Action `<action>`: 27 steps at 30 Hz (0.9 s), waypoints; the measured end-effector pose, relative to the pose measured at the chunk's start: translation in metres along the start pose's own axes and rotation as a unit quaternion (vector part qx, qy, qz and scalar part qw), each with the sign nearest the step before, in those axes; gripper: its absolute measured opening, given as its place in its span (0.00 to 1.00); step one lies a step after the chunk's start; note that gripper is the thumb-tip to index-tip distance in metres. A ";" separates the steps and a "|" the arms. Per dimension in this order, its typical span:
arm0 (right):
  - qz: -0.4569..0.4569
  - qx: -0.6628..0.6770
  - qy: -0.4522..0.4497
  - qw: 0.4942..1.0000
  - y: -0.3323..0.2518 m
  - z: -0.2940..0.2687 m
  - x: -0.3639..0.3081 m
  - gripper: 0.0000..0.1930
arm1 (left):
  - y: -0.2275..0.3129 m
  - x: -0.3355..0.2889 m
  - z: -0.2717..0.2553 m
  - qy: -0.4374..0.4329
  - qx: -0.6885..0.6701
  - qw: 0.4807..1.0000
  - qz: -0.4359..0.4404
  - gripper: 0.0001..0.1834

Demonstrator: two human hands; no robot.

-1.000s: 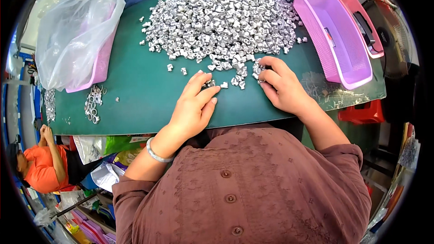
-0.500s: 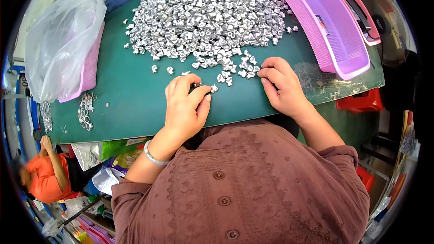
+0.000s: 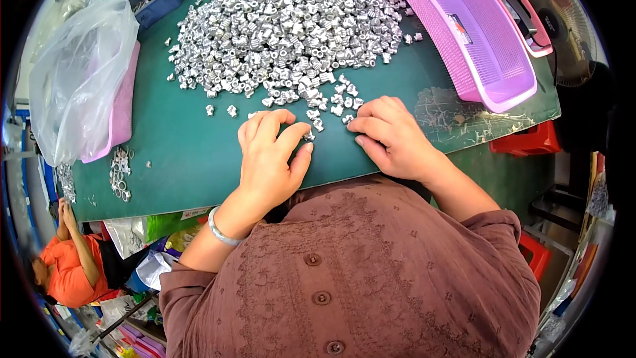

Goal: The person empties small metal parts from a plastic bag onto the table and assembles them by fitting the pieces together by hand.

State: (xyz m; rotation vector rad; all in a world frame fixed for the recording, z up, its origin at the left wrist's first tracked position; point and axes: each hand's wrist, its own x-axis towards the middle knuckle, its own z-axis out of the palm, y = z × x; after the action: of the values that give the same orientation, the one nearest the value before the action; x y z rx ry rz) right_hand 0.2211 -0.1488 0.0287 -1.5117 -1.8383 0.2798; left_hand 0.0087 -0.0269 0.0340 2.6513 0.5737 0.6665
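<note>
A large heap of small silvery metal fittings (image 3: 285, 33) covers the far middle of the green table, with several strays in front. At its near edge my left hand (image 3: 268, 149) rests on the table, its fingers curled down and its thumb apart from them. One fitting (image 3: 309, 136) lies by its index fingertip; what is under the curled fingers is hidden. To the right, my right hand (image 3: 394, 138) has its fingertips drawn together at another fitting (image 3: 347, 119), next to a small loose group (image 3: 344, 91).
An empty purple basket (image 3: 487, 46) stands at the right, with a red basket (image 3: 523, 6) behind it. At the left, a clear plastic bag (image 3: 79, 79) covers a pink basket (image 3: 124, 109). Metal rings (image 3: 120, 176) lie nearby. A person in orange (image 3: 73, 272) sits farther left.
My right hand has moved left, closer to my left hand, and its fingertips have come to a fitting. The view has shifted slightly. The left hand stays nearly in place.
</note>
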 end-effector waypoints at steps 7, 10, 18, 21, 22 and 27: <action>0.015 -0.060 0.030 0.998 0.000 0.006 0.007 0.18 | 0.000 0.002 0.004 0.039 -0.015 0.999 -0.003 0.16; 0.007 -0.100 0.001 0.995 -0.005 0.007 0.009 0.20 | 0.001 0.000 0.002 0.027 -0.006 0.999 -0.019 0.19; 0.003 -0.077 -0.061 0.995 -0.011 0.004 0.011 0.19 | 0.000 -0.008 -0.006 0.035 0.027 0.998 -0.043 0.21; -0.013 -0.036 -0.064 0.997 -0.014 0.008 0.009 0.18 | -0.002 -0.010 -0.006 0.040 0.032 0.998 -0.038 0.18; -0.008 -0.036 -0.054 0.998 -0.016 0.010 0.011 0.18 | -0.003 -0.012 -0.005 0.040 0.032 0.998 -0.038 0.18; -0.002 -0.062 -0.044 0.997 -0.018 0.018 0.015 0.19 | -0.004 -0.013 -0.003 0.045 0.019 0.998 -0.045 0.16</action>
State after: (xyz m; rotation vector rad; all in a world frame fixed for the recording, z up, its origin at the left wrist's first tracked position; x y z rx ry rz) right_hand 0.1953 -0.1353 0.0320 -1.6031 -1.9589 0.2376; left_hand -0.0045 -0.0290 0.0302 2.6233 0.7346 0.7573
